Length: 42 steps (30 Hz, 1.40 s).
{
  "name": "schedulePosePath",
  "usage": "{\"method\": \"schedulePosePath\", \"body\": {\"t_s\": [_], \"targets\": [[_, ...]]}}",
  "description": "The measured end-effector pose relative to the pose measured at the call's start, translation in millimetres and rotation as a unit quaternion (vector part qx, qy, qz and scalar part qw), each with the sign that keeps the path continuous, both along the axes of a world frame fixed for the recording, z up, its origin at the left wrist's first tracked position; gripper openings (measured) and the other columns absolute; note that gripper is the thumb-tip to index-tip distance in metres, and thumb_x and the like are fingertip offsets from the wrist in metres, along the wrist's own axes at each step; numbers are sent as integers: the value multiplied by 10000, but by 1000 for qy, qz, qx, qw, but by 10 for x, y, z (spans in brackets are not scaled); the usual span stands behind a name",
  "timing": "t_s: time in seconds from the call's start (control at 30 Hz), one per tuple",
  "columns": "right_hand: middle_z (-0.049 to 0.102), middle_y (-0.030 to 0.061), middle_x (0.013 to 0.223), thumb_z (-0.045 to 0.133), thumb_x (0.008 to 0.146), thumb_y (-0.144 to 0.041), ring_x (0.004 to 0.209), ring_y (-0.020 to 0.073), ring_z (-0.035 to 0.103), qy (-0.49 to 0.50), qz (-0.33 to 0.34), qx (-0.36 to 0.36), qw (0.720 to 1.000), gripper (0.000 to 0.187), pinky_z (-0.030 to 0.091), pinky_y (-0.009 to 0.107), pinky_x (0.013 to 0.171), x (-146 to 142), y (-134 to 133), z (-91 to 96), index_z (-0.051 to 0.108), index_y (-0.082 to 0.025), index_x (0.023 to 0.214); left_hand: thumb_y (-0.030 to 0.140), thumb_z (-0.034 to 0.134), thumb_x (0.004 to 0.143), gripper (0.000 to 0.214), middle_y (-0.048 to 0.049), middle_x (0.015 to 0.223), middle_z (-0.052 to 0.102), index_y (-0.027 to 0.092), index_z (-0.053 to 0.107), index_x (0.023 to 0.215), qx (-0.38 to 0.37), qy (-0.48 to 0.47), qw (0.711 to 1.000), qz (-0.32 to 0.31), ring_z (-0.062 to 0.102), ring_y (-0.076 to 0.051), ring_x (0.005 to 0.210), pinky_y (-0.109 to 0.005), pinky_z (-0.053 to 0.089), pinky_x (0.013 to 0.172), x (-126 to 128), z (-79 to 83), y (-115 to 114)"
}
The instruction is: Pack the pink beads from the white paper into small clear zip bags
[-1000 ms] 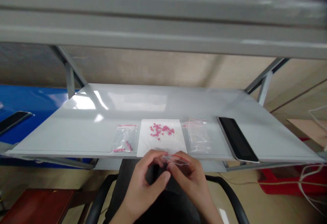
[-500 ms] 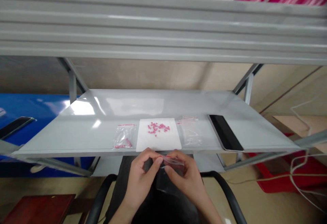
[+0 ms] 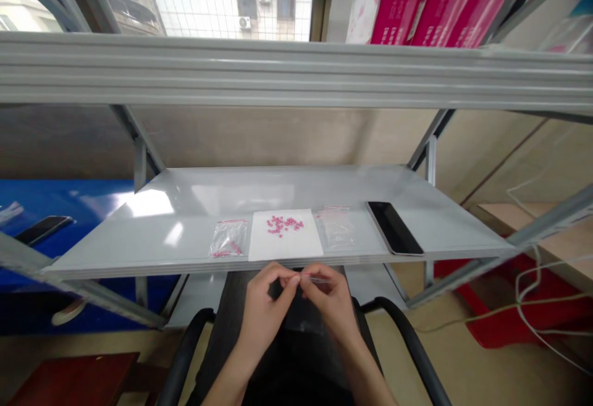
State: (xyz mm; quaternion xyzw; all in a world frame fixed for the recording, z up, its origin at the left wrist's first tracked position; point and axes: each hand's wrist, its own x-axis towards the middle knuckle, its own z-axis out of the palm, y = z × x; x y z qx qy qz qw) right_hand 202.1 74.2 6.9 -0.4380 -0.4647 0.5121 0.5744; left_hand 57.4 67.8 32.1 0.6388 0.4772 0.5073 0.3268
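Over my lap, just in front of the shelf edge, my left hand [image 3: 266, 301] and my right hand [image 3: 331, 301] meet at the fingertips. Between them they pinch the top of a clear zip bag [image 3: 317, 280], seen nearly edge-on; most of it is hidden or blends into the dark clothing. Small pink beads [image 3: 283, 225] lie loose on a white paper sheet [image 3: 259, 246] beyond my hands. To the left of the sheet is a zip bag with some pink beads [image 3: 229, 239] inside. More clear zip bags [image 3: 338, 230] lie flat on its right.
A dark phone [image 3: 393, 228] lies on the grey shelf [image 3: 185, 177] at the right. Another phone [image 3: 44, 228] rests on a blue table [image 3: 92, 191] at the left. An upper shelf beam [image 3: 296, 72] crosses above, with pink books [image 3: 430, 4] on it. Black armrests [image 3: 185, 350] flank my lap.
My view has tilted up, showing more window and books. My fingertips have come together along the bag's top, and the bag has turned from face-on to nearly edge-on.
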Motion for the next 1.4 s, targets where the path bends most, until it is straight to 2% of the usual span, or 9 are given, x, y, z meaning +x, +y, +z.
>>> {"method": "schedulePosePath", "body": {"t_s": [0.17,0.43,0.73,0.93,1.07,1.13,1.23,1.3,1.4], "targets": [[620,-17,597,781,762,-345,579,132,543,28,-24,4,999,197,430,240,582,46,-96,-184,691,-184,694,280,637,897,185,-10,720,697,193,722,758,-1,-7,1000,-6,639,-167,712,-254,483,701,119,-141,-66],[681,15,656,850,692,-381,559,137,575,76,-44,8,996,237,477,254,564,76,-347,-240,751,-171,739,328,628,914,206,-20,744,696,193,714,785,29,-5,1000,-7,646,-180,731,-257,489,692,118,-186,-331],[728,46,681,899,651,-415,584,154,609,78,-51,6,996,284,522,262,558,110,-215,-277,787,-163,718,372,644,898,212,-30,768,706,182,692,820,0,-68,997,-29,665,-194,746,-279,521,722,190,-239,-199],[752,67,729,886,652,-495,656,197,672,72,-88,4,994,356,579,312,582,220,-211,-162,800,-176,786,341,659,879,191,-16,736,674,180,665,777,3,-111,993,-27,630,-172,721,-263,494,703,252,-187,-131],[737,47,693,914,592,-461,654,186,652,43,-111,36,992,330,577,321,628,381,33,79,791,-185,726,324,688,836,190,-2,709,652,182,648,716,21,-135,990,-28,601,-158,712,-257,475,711,344,35,127],[746,45,733,906,600,-431,714,189,656,24,-125,59,990,290,570,323,696,487,233,251,788,-192,714,310,690,818,179,-2,725,656,180,644,704,27,-147,988,-32,612,-159,741,-261,483,737,428,179,352],[748,50,764,888,599,-436,743,194,658,-4,-141,75,987,294,556,315,683,665,576,517,786,-188,718,281,693,833,160,10,711,653,170,650,725,14,-154,987,-43,622,-148,732,-259,500,727,586,366,765],[755,64,769,879,595,-454,740,198,668,-26,-138,68,988,327,546,307,651,792,795,661,789,-174,739,270,696,867,169,21,703,643,155,651,751,-7,-147,988,-52,629,-138,711,-265,520,717,699,442,1048],[760,101,778,847,661,-480,722,204,681,-70,-121,45,989,358,545,307,622,978,1075,771,779,-140,753,325,656,954,199,-3,829,669,130,658,920,-51,-118,989,-69,645,-128,706,-291,565,675,866,467,1407]]}}
